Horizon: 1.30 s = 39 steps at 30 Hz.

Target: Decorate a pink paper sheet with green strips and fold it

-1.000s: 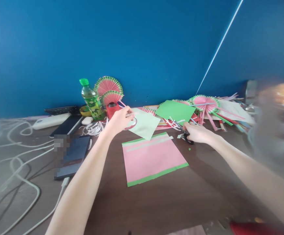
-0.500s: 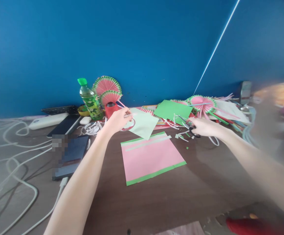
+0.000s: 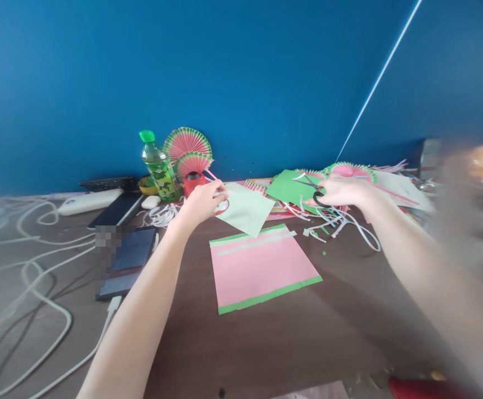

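My left hand (image 3: 203,202) is closed at the pale green sheet of paper (image 3: 247,209), with its fingers on a thin roll of tape (image 3: 223,208). My right hand (image 3: 339,191) grips a pair of scissors (image 3: 318,198) by its black handle, the blades pointing left over a bright green sheet (image 3: 285,187). In front of both hands lies a pink sheet (image 3: 262,271) with green strips along its top and bottom edges. A pale strip runs across its upper part. White strip scraps (image 3: 324,228) lie under my right hand.
Folded pink-and-green paper fans (image 3: 188,145) stand by the blue wall, beside a green-capped bottle (image 3: 160,172) and a red spool (image 3: 193,182). On the left are a phone (image 3: 114,210), a dark device (image 3: 128,260), a white power bank (image 3: 89,202) and looping white cables (image 3: 64,310).
My right hand has lifted the scissors up and away from the scraps, over the green sheet. My left hand stays by the pale sheet. The view has turned slightly left.
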{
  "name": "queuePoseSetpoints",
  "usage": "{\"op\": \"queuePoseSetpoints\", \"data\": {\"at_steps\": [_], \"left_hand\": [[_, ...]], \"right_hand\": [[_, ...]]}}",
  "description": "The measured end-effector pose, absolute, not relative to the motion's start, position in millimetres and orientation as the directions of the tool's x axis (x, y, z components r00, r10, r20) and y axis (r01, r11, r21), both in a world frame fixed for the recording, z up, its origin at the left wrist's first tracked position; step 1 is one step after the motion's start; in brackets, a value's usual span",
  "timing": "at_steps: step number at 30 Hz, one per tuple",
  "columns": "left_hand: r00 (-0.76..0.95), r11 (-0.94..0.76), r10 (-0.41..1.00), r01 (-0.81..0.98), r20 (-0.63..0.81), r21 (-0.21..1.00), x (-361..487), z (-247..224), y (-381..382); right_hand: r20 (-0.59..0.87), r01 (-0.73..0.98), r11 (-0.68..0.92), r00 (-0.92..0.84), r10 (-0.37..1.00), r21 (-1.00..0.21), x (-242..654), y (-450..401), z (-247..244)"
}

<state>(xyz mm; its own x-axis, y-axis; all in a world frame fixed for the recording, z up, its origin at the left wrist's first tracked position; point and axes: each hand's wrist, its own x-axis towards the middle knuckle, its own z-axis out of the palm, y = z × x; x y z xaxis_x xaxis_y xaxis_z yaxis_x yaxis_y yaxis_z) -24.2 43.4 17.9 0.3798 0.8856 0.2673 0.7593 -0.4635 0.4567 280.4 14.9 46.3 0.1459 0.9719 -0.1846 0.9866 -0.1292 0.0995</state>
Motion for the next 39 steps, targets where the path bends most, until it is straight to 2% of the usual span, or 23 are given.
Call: {"op": "queuePoseSetpoints", "data": {"at_steps": [3,8,11,13,16,23,28,33,39], "left_hand": [[0.388,-0.466,0.885,0.757,0.258,0.458,-24,17,44],[0.428,-0.505,0.858,0.804,0.284,0.315,-19,10,44],[0.445,-0.499,0.858,0.84,0.257,0.211,-13,7,42],[0.454,-0.493,0.865,0.848,0.213,0.197,-9,7,40],[0.454,-0.482,0.875,0.852,0.167,0.204,-7,7,39],[0.502,-0.549,0.832,0.807,0.237,0.219,-11,3,41],[0.528,-0.546,0.836,0.769,0.152,0.333,-7,6,39],[0.529,-0.526,0.838,0.722,0.131,0.45,-6,5,41],[0.5,-0.509,0.851,0.71,0.16,0.487,-7,3,43]], "right_hand": [[-0.003,0.976,-0.03,0.032,0.999,0.214,272,21,39],[0.099,0.962,0.199,-0.22,0.97,0.185,264,24,26],[0.13,0.951,0.26,-0.282,0.95,0.168,254,24,25],[0.124,0.946,0.288,-0.306,0.944,0.148,244,24,25],[0.106,0.938,0.325,-0.337,0.935,0.117,232,26,24],[0.118,0.909,0.413,-0.417,0.901,0.056,224,30,23],[0.121,0.894,0.446,-0.447,0.886,0.033,224,28,27],[0.13,0.88,0.474,-0.472,0.872,0.015,224,29,26],[0.127,0.884,0.467,-0.463,0.877,-0.001,225,30,26]]}}
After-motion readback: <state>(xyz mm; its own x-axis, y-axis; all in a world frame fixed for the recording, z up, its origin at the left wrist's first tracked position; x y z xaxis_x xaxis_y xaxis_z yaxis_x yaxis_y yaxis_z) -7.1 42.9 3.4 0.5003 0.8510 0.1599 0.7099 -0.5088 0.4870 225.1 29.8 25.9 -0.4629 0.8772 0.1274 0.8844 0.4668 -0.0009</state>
